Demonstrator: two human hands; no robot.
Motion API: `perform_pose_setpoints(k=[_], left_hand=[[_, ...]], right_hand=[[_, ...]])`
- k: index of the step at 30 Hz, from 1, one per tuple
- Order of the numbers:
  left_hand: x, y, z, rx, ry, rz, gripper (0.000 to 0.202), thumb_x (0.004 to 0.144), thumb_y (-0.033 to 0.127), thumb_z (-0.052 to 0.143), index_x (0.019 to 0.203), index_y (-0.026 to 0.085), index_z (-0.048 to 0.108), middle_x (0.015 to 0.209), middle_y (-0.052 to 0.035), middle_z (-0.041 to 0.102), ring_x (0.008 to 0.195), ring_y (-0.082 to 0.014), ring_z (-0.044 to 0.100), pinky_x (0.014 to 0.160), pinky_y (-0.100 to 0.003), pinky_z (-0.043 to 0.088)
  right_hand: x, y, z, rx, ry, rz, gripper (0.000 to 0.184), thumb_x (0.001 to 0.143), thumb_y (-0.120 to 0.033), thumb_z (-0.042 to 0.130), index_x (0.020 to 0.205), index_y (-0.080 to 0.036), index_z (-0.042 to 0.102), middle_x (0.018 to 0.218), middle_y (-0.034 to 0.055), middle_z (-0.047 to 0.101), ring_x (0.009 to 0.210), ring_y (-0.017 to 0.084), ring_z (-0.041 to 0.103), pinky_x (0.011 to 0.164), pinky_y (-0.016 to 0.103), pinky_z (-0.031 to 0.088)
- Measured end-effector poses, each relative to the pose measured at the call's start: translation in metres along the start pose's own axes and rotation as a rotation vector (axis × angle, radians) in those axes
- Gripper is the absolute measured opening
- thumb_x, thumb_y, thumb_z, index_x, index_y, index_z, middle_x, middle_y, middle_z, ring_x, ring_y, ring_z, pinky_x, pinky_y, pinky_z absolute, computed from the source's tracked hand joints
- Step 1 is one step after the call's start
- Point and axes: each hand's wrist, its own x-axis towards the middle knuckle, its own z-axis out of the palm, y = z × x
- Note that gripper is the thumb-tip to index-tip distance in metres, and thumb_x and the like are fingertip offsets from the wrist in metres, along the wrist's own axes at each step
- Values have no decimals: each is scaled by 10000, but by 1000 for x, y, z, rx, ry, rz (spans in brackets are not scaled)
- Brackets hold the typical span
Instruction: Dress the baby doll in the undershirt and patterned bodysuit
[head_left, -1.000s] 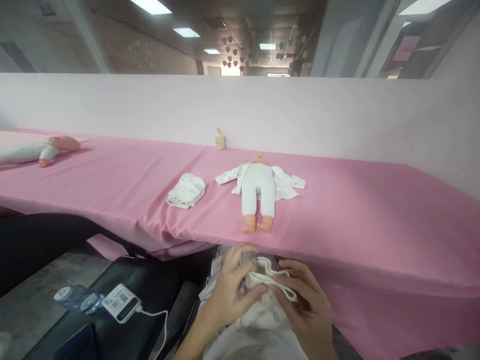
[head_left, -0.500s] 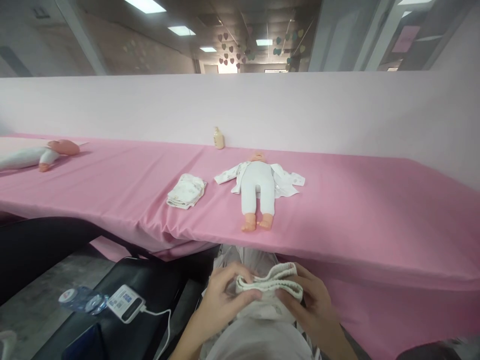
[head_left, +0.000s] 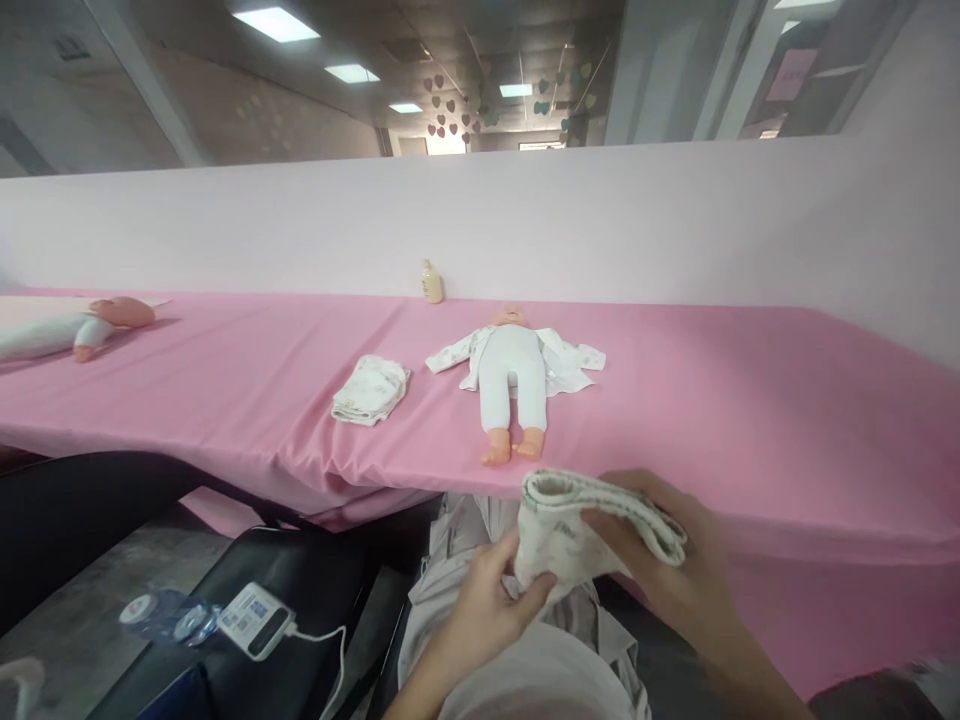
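Note:
Over my lap I hold a folded white cloth point(head_left: 566, 540) with a greenish stitched edge and a faint print. My right hand point(head_left: 679, 565) grips its right side, thumb in front and fingers behind. At the lower left corner, my left hand point(head_left: 499, 600) pinches the cloth between thumb and fingers. Beyond, on the pink-covered table, a baby doll point(head_left: 513, 375) lies on its back with its feet towards me. An open white printed baby shirt point(head_left: 566, 365) is spread around its arms and under its body. Left of the doll lies another folded white printed cloth point(head_left: 371, 388).
A pump bottle point(head_left: 432, 282) stands at the back of the pink-covered table point(head_left: 712, 430), near the white wall. Another doll point(head_left: 97, 325) lies far left. On a black chair point(head_left: 300, 570) beside me are a plastic bottle point(head_left: 171, 615) and a white device point(head_left: 255, 620) with a cable.
The folded cloth has moved up and to the right, and its near face now shows. My right hand rose with it; my left hand shifted to the cloth's lower corner.

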Motion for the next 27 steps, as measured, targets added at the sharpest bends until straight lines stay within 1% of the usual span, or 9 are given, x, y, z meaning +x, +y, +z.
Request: perform_pose_setpoints(k=[4, 9, 13, 15, 19, 22, 24, 26, 27], left_hand=[[1, -15, 11, 201, -80, 83, 168, 795, 199, 522, 858, 163, 674, 847, -51, 679, 783, -178, 615, 782, -275, 461], [-3, -32, 7, -29, -24, -49, 281, 785, 282, 569, 1031, 170, 646, 1064, -80, 636, 1049, -226, 554, 929, -316, 429], [-5, -24, -1, -398, -70, -202, 398, 766, 380, 609, 1111, 182, 590, 1100, -65, 616, 1061, -236, 554, 940, -337, 434], [-5, -15, -3, -514, -130, -219, 407, 751, 340, 630, 1135, 216, 576, 1094, -39, 625, 1047, -234, 564, 939, -350, 433], [-7, -3, -2, -667, -232, -284, 508, 694, 183, 613, 1184, 304, 559, 1160, 5, 617, 1104, -246, 547, 934, -371, 433], [-8, -4, 2, -819, -253, -397, 544, 625, 143, 603, 1146, 303, 584, 1028, 2, 667, 978, -241, 614, 793, -341, 493], [-8, -7, 3, -871, -205, -444, 525, 617, 185, 606, 1134, 281, 590, 932, -18, 682, 855, -236, 644, 657, -308, 501], [-6, -10, 4, -850, -139, -443, 450, 645, 257, 605, 1094, 237, 615, 846, -43, 683, 770, -231, 644, 586, -294, 484], [-5, -12, 4, -842, -110, -428, 418, 657, 289, 606, 1068, 213, 629, 809, -51, 681, 745, -227, 641, 581, -295, 481]], right_hand=[[20, -9, -11, -25, -22, -29, 117, 802, -300, 624, 877, -212, 640, 700, -30, 672, 540, 86, 591, 463, 171, 446], [45, -20, -28, -118, 342, -85, 112, 742, -330, 694, 810, -243, 677, 679, -26, 649, 548, 114, 579, 436, 222, 433], [75, -22, -51, -45, 798, -171, 83, 761, -366, 672, 806, -297, 668, 728, -11, 621, 660, 174, 599, 532, 306, 466], [92, -17, -61, -53, 785, -174, 90, 764, -379, 663, 810, -302, 661, 756, 2, 624, 713, 199, 606, 587, 338, 479], [112, 5, -69, -8, 588, 18, 211, 687, -387, 727, 788, -218, 654, 754, 30, 638, 679, 189, 618, 566, 327, 495], [94, 6, -62, 56, 400, 113, 218, 745, -380, 676, 881, -212, 650, 779, 39, 659, 613, 149, 616, 484, 261, 480], [68, -4, -53, 90, -167, 51, 208, 797, -371, 621, 967, -259, 661, 841, 29, 683, 623, 144, 633, 493, 250, 500], [40, -19, -43, 113, -909, -95, 353, 776, -290, 652, 1128, -306, 624, 1017, 32, 678, 880, 182, 657, 781, 307, 539], [28, -25, -39, 107, -1076, -150, 396, 774, -249, 650, 1161, -317, 608, 1072, 29, 665, 978, 189, 635, 897, 324, 498]])
